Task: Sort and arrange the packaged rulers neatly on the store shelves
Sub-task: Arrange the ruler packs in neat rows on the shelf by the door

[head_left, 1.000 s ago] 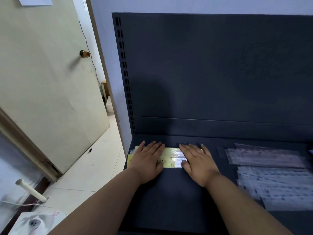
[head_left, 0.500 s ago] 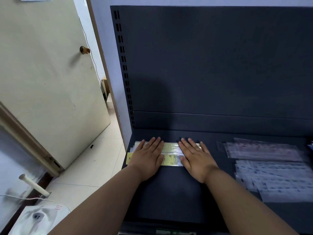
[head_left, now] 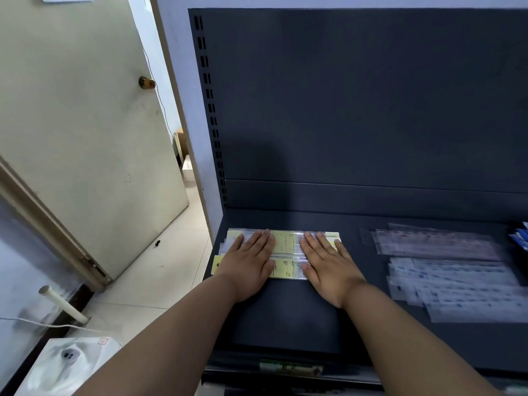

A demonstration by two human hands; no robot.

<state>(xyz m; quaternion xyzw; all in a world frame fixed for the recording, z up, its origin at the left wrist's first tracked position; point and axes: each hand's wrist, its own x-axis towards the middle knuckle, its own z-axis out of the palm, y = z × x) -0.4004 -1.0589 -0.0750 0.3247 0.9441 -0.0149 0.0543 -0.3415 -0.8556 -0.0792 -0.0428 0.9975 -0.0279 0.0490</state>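
With fingers straight and palms down, left hand (head_left: 248, 261) and right hand (head_left: 328, 262) both press flat on the yellow-carded rulers in clear plastic sleeves (head_left: 285, 254), gripping nothing. Those packs lie in two rows at the back-left corner of the dark grey metal shelf (head_left: 285, 318), ends sticking out past each hand. Well apart to the right: a loose overlapping spread of clear sleeved rulers with blue print (head_left: 457, 284), plus a blue packet (head_left: 521, 238) at the frame edge. Beige door (head_left: 85, 124) stands left of the shelf unit.
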